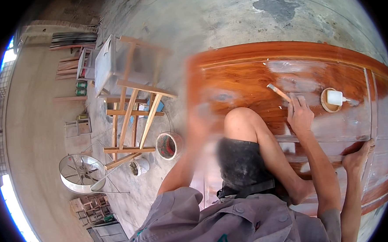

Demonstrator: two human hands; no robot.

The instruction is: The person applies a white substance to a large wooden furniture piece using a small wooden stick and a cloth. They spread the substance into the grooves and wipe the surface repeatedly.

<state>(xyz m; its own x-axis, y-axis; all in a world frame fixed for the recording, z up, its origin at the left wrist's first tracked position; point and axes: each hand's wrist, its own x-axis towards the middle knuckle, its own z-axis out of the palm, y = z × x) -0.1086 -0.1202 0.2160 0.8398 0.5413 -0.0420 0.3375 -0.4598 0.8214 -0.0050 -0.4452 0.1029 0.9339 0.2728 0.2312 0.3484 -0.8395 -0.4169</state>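
Under me lies a glossy orange-brown wooden panel point(240, 77) with a moulded border and whitish smears. My right hand point(301, 114) rests over its middle, fingers closed around a slim wooden-handled tool point(279, 92). The tool's pale tip points up and left; its exact kind is unclear. To the right of that hand, a white squeeze bottle point(335, 98) with a nozzle sits in a round tan dish point(326, 106). Motion smears my left hand point(198, 125) near the panel's left edge, so its fingers do not show, nor whether it holds anything.
My bent knee point(242, 120) and bare feet are on the panel. To the left stand wooden frames point(130, 115), a bucket point(168, 146), a smaller white pail point(139, 167) and a round drum fan point(80, 174). Wood pieces point(93, 209) lie farther left on concrete.
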